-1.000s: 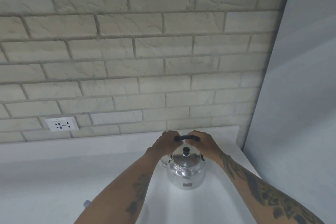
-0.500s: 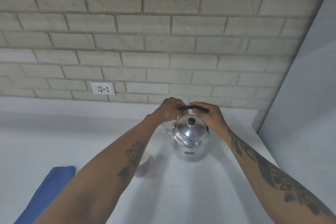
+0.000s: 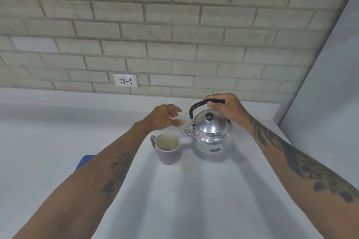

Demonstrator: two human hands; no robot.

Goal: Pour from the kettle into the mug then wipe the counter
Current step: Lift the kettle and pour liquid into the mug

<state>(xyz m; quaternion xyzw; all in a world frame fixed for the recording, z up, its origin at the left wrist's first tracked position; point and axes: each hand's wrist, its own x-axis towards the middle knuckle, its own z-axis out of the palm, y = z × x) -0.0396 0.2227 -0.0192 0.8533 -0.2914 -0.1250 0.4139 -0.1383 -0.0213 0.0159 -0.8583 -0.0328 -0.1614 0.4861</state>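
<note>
Steel kettle [image 3: 210, 134] on white desk [image 3: 194, 200], right hand [image 3: 227, 108] with fingers clamped on its black handle [image 3: 202, 104]; left hand [image 3: 165, 117] hovering beside, fingers apart, empty. Purple mug [image 3: 167, 146] just beside the spout [image 3: 183, 132]; blue cloth [image 3: 84, 161] near left. Risk: one-handed tilt splashing past the mug's rim.

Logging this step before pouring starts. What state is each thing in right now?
kettle: upright on counter, lid on
mug: upright, looks empty
right hand: gripping kettle handle
left hand: open, holding nothing
blue cloth: on counter, mostly hidden by the arm
</note>
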